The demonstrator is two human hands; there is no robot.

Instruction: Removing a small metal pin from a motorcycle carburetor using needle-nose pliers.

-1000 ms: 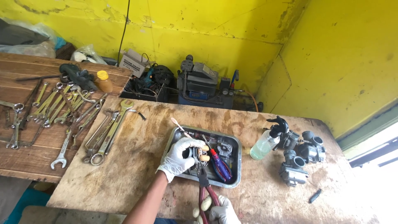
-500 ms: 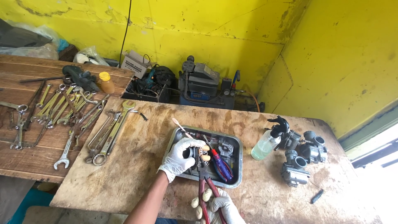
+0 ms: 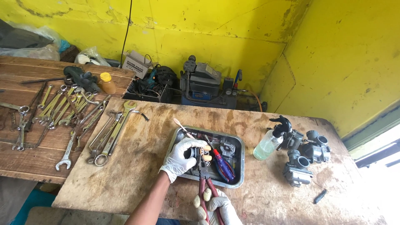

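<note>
dull metal tray (image 3: pixel 237 143) on rough, stained plywood table (image 3: pixel 137 166); glossy steel wrenches (image 3: pixel 104 133).

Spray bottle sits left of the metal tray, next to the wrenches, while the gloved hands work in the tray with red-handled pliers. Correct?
Not quite. The head view shows the spray bottle right of the metal tray, beside the dark carburettor parts, not by the wrenches. The rest holds: the left hand steadies a part in the tray and the right hand holds the red-handled pliers.

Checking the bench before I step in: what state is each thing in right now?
left hand: gloved, gripping a dark part over the metal tray
right hand: gloved, holding red-handled pliers
spray bottle: upright, part full
wrenches: lying flat
</note>
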